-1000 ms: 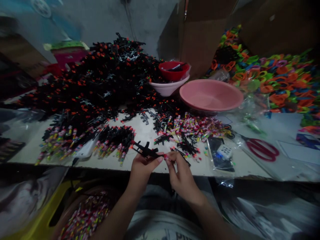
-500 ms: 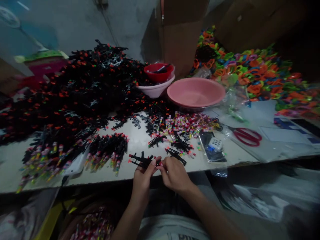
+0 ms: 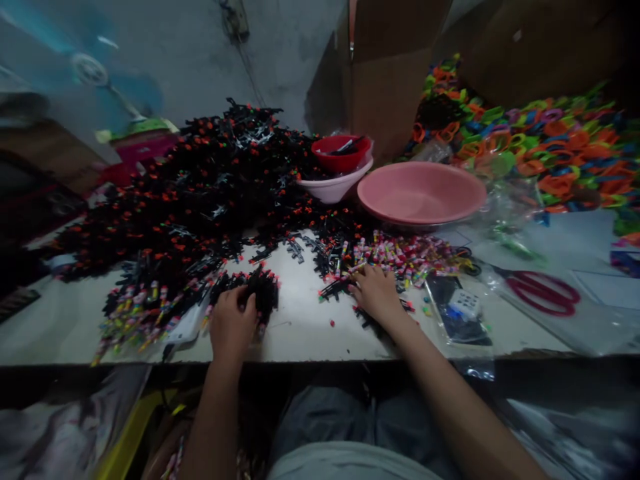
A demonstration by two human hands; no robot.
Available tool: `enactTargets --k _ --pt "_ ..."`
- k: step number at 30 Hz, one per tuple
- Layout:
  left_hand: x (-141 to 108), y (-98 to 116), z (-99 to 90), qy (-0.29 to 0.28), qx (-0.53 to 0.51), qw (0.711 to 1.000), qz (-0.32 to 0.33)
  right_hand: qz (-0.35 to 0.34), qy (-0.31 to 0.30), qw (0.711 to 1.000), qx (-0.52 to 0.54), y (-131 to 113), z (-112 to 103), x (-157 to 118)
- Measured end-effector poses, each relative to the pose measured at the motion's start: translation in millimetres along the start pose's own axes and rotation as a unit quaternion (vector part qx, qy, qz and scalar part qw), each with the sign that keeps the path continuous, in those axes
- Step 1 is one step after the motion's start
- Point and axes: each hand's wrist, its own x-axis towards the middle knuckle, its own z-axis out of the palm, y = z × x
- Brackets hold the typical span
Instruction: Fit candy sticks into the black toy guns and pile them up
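My left hand [image 3: 233, 327] rests at the near side of a neat bundle of black toy guns [image 3: 267, 293] with orange tips. Its fingers and thumb close round black toy guns there; how many is hidden. On the right, my right hand [image 3: 377, 297] reaches over loose toy guns [image 3: 333, 288] at the edge of a heap of small pink-and-yellow tubes [image 3: 415, 253]. Its fingers are spread, with a tube close to the fingertips, and no firm grip shows. A second bundle of guns with tubes attached [image 3: 133, 310] lies farther left.
A large heap of black toy guns [image 3: 200, 173] fills the back left. Behind the tubes stand a pink basin [image 3: 423, 193] and a red bowl [image 3: 343, 155] nested in a pale one. Red-handled scissors [image 3: 545, 293], a bagged dark item [image 3: 455, 313] and colourful plastic pieces [image 3: 555, 147] lie right.
My hands have parted from the toy gun they held together in front. The left has moved left onto the bundle, the right forward to the tubes. The view has shifted left.
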Motion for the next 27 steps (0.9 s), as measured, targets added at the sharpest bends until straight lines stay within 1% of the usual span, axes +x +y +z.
enactTargets --k 1,3,5,6,8,10,12,13,15,17,19,22,25,27 --pt "1.2 -3.8 -1.6 -0.001 0.038 0.999 0.010 -0.004 -0.003 1.000 0.000 2.0 3.4 2.3" --pt "-2.3 -4.6 -2.1 -0.004 0.089 0.996 0.011 -0.017 0.001 1.000 0.007 4.1 7.8 3.6" --pt "-10.2 2.8 0.9 0.004 0.114 0.993 0.015 -0.017 0.021 0.999 0.038 5.6 8.7 1.8" --pt "-14.1 9.0 3.8 0.004 0.112 0.993 0.030 -0.007 0.036 0.997 0.069 6.7 8.0 -0.1" --pt "-19.8 25.8 13.3 -0.015 0.085 0.992 0.090 0.031 0.063 0.983 0.169 8.6 4.7 -6.6" --pt "-20.8 47.1 28.2 -0.066 0.047 0.983 0.164 0.063 0.073 0.952 0.290 8.3 0.1 -17.0" --pt "-16.6 71.0 47.7 -0.119 0.016 0.970 0.212 0.064 0.069 0.922 0.376 3.8 -4.8 -31.4" --pt "-13.0 83.2 58.3 -0.139 0.010 0.965 0.223 0.053 0.068 0.912 0.401 -0.1 -7.0 -39.6" --pt "-4.3 106.1 78.4 -0.158 0.012 0.961 0.226 0.025 0.065 0.906 0.417 -9.9 -10.6 -56.5" --pt "4.2 125.3 94.2 -0.158 0.023 0.963 0.219 0.003 0.061 0.907 0.417 -19.2 -13.3 -71.5" --pt "11.3 138.4 103.9 -0.152 0.029 0.965 0.213 -0.006 0.057 0.908 0.416 -25.0 -15.5 -81.9" --pt "19.7 144.9 108.7 -0.154 0.025 0.966 0.204 0.006 0.062 0.905 0.420 -24.4 -17.8 -88.0" --pt "24.5 138.8 105.7 -0.168 0.012 0.967 0.194 0.033 0.076 0.897 0.435 -17.0 -18.3 -87.5" --pt "23.4 131.7 99.8 -0.180 0.005 0.966 0.185 0.048 0.085 0.892 0.442 -11.1 -17.5 -87.0"
